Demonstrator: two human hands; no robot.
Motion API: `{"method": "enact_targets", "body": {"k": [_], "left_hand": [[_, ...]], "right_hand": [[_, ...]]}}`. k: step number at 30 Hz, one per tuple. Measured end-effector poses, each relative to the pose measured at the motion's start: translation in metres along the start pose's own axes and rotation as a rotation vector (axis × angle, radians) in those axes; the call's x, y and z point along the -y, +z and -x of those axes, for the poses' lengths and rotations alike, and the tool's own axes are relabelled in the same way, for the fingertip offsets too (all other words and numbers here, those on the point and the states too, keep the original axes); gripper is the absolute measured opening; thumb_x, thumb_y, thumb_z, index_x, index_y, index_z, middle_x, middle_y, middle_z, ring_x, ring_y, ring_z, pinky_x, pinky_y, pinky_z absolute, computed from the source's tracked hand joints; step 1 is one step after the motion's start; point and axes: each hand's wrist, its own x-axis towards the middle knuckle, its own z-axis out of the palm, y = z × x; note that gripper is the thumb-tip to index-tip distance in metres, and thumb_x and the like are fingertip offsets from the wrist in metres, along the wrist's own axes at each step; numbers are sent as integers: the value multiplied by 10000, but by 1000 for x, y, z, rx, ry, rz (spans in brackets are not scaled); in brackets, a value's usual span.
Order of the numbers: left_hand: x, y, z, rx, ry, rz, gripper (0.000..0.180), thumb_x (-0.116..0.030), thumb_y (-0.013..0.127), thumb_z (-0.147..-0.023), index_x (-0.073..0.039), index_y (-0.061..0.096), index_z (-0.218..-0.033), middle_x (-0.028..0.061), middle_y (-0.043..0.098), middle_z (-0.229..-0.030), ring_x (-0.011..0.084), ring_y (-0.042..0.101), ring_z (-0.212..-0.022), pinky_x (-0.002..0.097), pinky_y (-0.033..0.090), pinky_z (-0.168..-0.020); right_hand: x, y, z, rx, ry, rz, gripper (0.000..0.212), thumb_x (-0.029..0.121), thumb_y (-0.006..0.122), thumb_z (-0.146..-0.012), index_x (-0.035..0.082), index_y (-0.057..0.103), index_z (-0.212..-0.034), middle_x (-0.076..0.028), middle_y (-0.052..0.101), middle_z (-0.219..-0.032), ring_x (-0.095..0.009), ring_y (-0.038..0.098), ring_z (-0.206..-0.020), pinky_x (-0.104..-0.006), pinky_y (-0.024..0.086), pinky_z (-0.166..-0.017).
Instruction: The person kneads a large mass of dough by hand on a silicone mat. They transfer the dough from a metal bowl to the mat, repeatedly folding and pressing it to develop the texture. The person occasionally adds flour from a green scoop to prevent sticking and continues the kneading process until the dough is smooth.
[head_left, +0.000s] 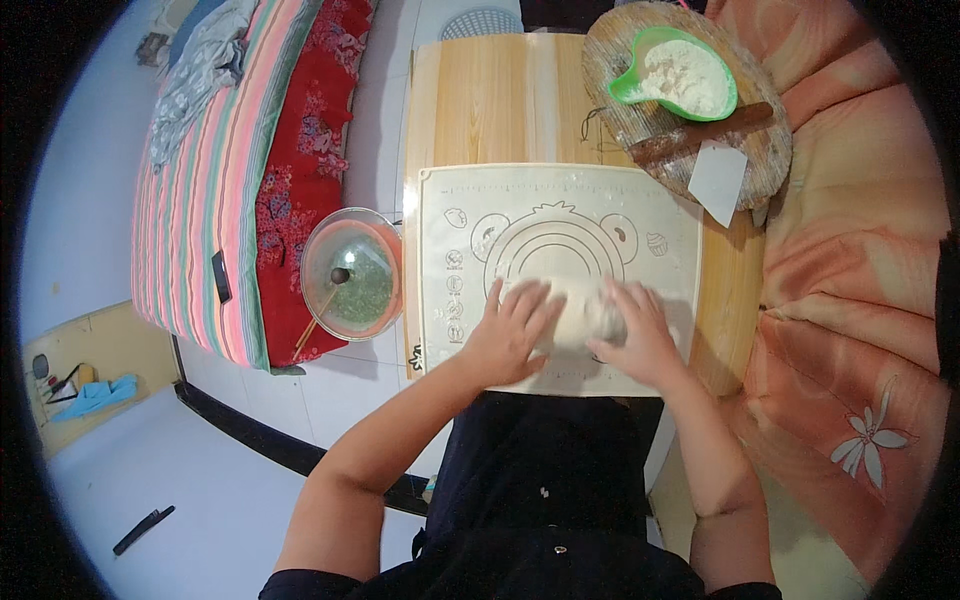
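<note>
A pale lump of dough (572, 314) lies on a cream silicone baking mat (560, 190) with a bear's face drawn on it. My left hand (510, 330) is at the dough's left side, palm down, its fingers spread. To the right, the thumb and fingers of my right hand (645, 335) curve around a blurred, greyish rounded lump (604, 320) that sits against the dough. Motion blur hides what that lump is, and the right fingertips are smeared too.
A round wooden board (640, 100) at the table's far right bears a green scoop of flour (690, 80), a dark wooden stick (705, 135) and a white scraper (718, 180). Left of the table (480, 100) stand a lidded bowl of greens (360, 285), chopsticks (315, 325) and a striped bed (210, 220).
</note>
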Motion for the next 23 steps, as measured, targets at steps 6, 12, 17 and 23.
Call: {"method": "enact_targets", "body": {"k": [6,12,17,23], "left_hand": [[-26,4,11,48,-139,101,969,-370,829,-631,-121,337,-1428,190,359,-1412,394,335,-1318,639,297,-1027],[-30,85,39,-95,-142,-193,777,-275,714,-734,-140,363,-1414,213,374,-1414,414,350,-1323,640,345,-974],[-22,100,34,-81,-109,-234,797,-280,731,-699,-173,378,-1405,193,365,-1424,399,333,-1337,638,342,-972],[7,60,11,59,-157,361,974,-324,823,-629,-232,309,-1452,159,255,-1487,399,202,-1392,653,231,-1071]], "right_hand": [[-10,54,35,-83,-53,257,1005,376,840,-611,131,333,-1443,-145,307,-1419,-388,248,-1352,-559,221,-1101],[-47,129,47,-355,-153,436,679,134,672,-760,216,377,-1366,-118,302,-1405,-362,287,-1325,-655,256,-1039],[-65,143,39,-459,-169,420,660,123,668,-755,244,382,-1338,-100,295,-1393,-350,287,-1312,-653,265,-1036],[-33,66,24,8,-39,68,986,354,804,-682,256,238,-1483,-107,237,-1485,-376,217,-1373,-671,149,-1081]]}}
